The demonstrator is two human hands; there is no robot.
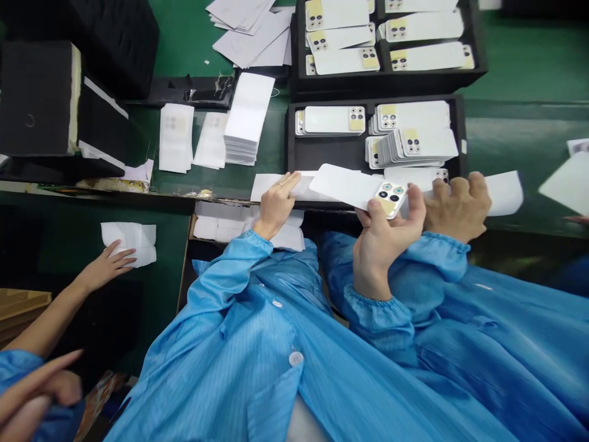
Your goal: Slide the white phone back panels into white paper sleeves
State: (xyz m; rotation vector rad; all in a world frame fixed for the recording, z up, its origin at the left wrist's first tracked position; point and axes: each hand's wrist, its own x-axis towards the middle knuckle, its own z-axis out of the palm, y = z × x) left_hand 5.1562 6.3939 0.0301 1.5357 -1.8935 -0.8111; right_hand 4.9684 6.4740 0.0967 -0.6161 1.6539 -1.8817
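Between the thumb and fingers of my right hand (384, 239) is a white phone back cover (347, 187), tilted, its camera cutouts and yellowish patch by my thumb. Fingers extended and close together, my left hand (277, 205) lies on a white paper sheet (264, 186) at the bench edge. More phone back covers (334, 120) lie stacked in the black tray (327, 153) just beyond my hands. Left of that tray stands a stack of white paper sheets (248, 113), with thinner paper piles (175, 136) beside it.
At my right a co-worker's hand (458, 209) reaches close to mine, over white paper (506, 191). Another person's hand (107, 267) presses a folded white sheet at left. A second black tray (391, 83) with covers sits farther back. Black foam blocks (37, 98) stand at upper left.
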